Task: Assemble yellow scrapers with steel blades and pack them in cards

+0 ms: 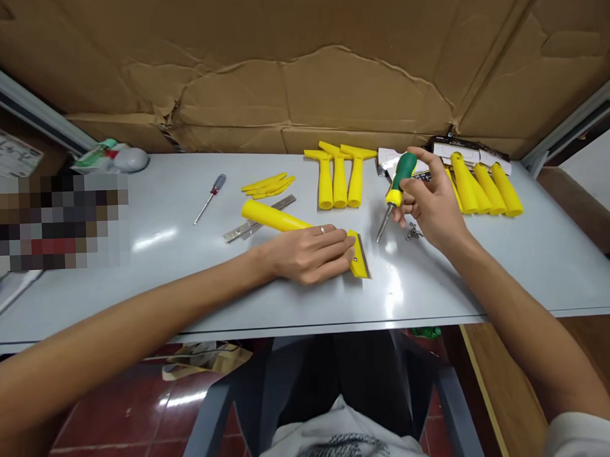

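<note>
My left hand [313, 253] is closed over a yellow scraper [277, 217] that lies on the table. The scraper's head, with a metal blade along its edge and a small screw in it, sticks out past my fingertips, and its handle points to the upper left. Raised above the table, my right hand [431, 201] grips a screwdriver [403, 175] with a green and yellow handle. Its tip points down and left, a short way right of the scraper head and apart from it. Below my right fingers is a small heap of screws [414, 232].
Metal blades [245, 228] lie behind the scraper, near thin yellow plastic pieces [268, 185] and a second screwdriver [211, 197]. Yellow scraper bodies [339, 180] stand out at the back, with several yellow handles [488, 189] at right. A computer mouse [131, 159] sits back left.
</note>
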### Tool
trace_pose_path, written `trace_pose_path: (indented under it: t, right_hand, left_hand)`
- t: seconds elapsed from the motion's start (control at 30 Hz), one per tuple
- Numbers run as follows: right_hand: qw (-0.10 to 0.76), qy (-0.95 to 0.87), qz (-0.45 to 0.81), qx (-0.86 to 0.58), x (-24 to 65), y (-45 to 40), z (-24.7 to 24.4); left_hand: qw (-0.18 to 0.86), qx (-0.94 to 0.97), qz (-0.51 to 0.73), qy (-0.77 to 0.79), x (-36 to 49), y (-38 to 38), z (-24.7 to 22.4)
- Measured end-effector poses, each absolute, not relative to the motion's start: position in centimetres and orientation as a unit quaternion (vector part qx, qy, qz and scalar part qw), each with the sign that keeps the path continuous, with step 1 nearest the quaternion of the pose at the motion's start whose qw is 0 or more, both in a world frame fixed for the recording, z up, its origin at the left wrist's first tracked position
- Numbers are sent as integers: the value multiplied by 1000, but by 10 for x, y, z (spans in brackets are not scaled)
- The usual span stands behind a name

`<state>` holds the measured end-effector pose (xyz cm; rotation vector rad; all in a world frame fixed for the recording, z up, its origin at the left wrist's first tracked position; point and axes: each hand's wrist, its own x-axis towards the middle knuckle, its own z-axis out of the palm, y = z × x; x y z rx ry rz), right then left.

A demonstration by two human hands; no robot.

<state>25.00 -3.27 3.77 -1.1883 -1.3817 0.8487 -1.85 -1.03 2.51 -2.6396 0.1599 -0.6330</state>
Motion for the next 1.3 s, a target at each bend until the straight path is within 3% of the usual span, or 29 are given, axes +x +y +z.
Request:
trace_pose_path:
  t: [0.17, 0.33, 0.57, 0.77, 0.9, 1.1, 1.3]
  right_hand:
    - [545, -603, 318, -488, 233, -49, 40]
    - [521, -625, 312, -490, 224, -60, 44]
    - [531, -644, 278, -476, 225, -61, 42]
    - [535, -662, 273, -448, 223, -67, 50]
    - [537, -677, 229, -448, 222, -67, 52]
    - [542, -668, 279, -427, 226, -67, 56]
    - [570, -652, 317, -387, 225, -47, 70]
  left_hand:
    - [128, -957, -258, 43, -14, 3, 19]
    - [66, -977, -205, -5, -14, 4, 15]
    - [68, -972, -224, 9, -13, 1, 19]
    - [10, -973, -231, -7, -16, -2, 20]
    - [48, -960, -276, 28, -16, -3, 19]
    - [247, -906, -328, 102, -13, -2, 17]
    - [176, -947, -267, 30, -14, -1, 14]
